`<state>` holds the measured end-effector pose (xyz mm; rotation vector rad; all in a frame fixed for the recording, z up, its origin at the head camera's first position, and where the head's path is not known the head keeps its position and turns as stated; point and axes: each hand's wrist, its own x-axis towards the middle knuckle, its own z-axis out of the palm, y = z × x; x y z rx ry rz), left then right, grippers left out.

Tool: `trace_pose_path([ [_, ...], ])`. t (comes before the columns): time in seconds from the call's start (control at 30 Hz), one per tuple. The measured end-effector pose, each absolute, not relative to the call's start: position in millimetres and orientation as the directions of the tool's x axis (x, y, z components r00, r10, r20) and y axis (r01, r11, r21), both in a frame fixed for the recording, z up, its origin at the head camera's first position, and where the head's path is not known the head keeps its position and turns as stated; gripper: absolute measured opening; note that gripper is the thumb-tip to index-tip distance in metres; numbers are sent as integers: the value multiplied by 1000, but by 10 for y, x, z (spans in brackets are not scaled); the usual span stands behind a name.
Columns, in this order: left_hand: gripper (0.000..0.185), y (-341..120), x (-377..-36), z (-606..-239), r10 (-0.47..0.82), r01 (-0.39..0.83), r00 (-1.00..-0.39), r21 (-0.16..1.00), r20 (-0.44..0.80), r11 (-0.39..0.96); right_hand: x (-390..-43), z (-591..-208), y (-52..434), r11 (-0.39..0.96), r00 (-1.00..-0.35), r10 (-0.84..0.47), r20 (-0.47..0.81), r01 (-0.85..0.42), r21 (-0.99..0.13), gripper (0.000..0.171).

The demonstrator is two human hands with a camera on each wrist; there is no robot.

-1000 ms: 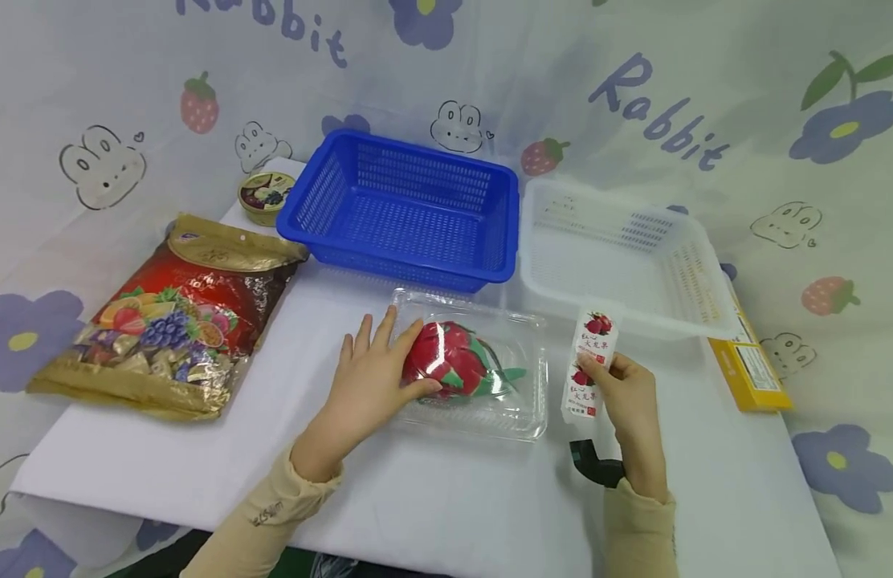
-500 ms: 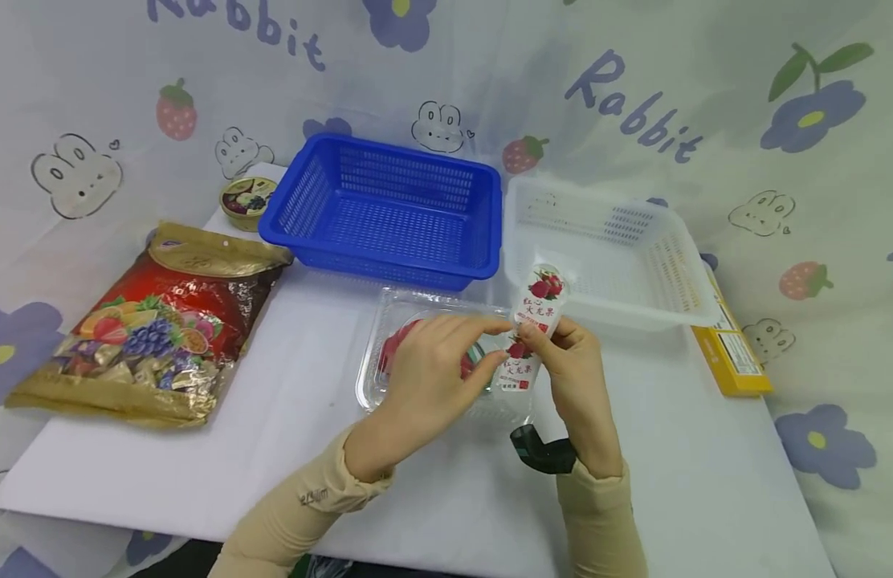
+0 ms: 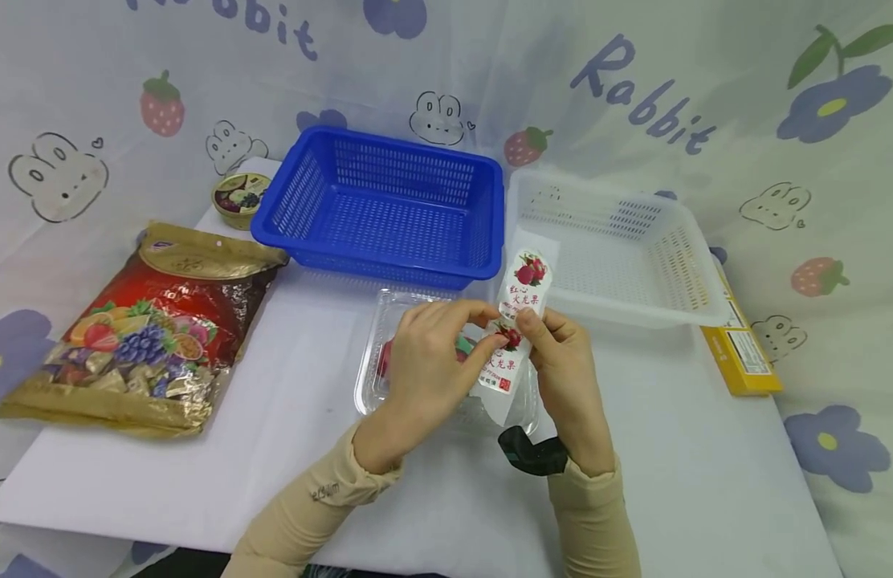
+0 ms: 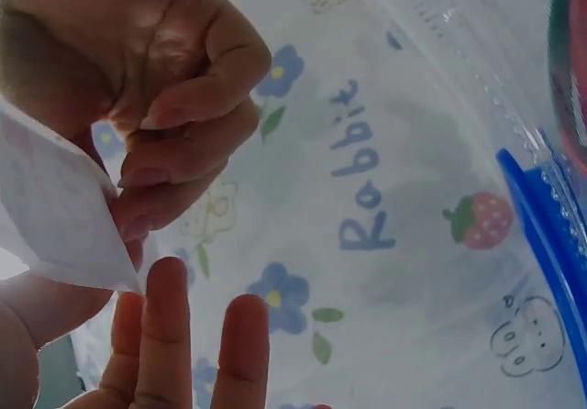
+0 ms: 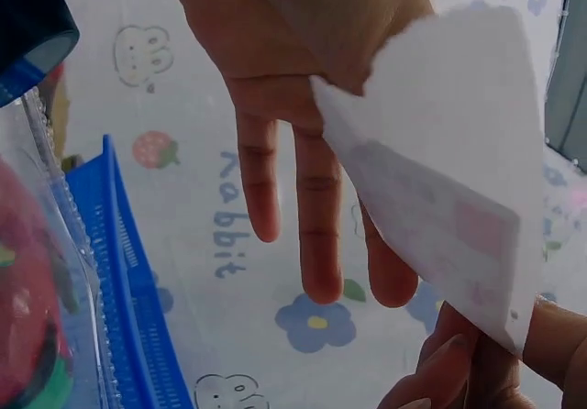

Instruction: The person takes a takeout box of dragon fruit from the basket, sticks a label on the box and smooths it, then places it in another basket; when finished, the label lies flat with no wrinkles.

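Label strip [image 3: 517, 323] | now pinched by both hands: left [image 3: 428, 353], right [image 3: 568, 365] | tilted more upright over clear tray [image 3: 370, 377]

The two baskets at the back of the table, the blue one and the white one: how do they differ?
The blue basket is a saturated, opaque blue; the white basket is pale and slightly see-through. The blue basket stands to the left, beside the round tin; the white basket stands to the right, next to the yellow box. Both are rectangular, slotted plastic baskets, upright, with nothing visible inside.
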<state>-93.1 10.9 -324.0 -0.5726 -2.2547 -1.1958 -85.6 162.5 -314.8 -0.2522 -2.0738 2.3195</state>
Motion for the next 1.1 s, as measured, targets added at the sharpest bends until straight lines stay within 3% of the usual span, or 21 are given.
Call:
trace_pose_path([
  [0.17, 18, 103, -930, -3228, 124, 571, -801, 687, 585, 448, -821, -3126, 1608, -90, -991, 103, -86, 77, -993, 33],
  [0.3, 15, 104, -929, -3242, 116, 592, -784, 680, 610, 433, -814, -3123, 1584, -68, -988, 125, -92, 83, -994, 32],
  [0.47, 17, 120, -928, -3273, 121, 664, -715, 615, 688, 425, -857, -3125, 1573, -64, -979, 172, -111, 102, -993, 20],
  [0.57, 19, 132, -924, -3279, 174, 730, -657, 560, 734, 391, -909, -3131, 1603, -59, -968, 232, -98, 87, -994, 21],
  [0.67, 21, 143, -909, -3290, 247, 795, -593, 508, 767, 331, -946, -3149, 1657, -63, -953, 285, -108, 94, -994, 28],
  [0.83, 19, 150, -899, -3290, 313, 849, -528, 492, 790, 190, -982, -3222, 1789, -113, -937, 324, -131, 99, -989, 19],
  [0.93, 18, 141, -930, -3276, 306, 827, -559, 544, 771, 140, -973, -3281, 1896, -148, -932, 339, -131, 84, -985, 15],
  [1.1, 18, 80, -1018, -3267, 302, 709, -695, 690, 652, 143, -878, -3370, 2153, -116, -916, 362, -172, 139, -983, 15],
])
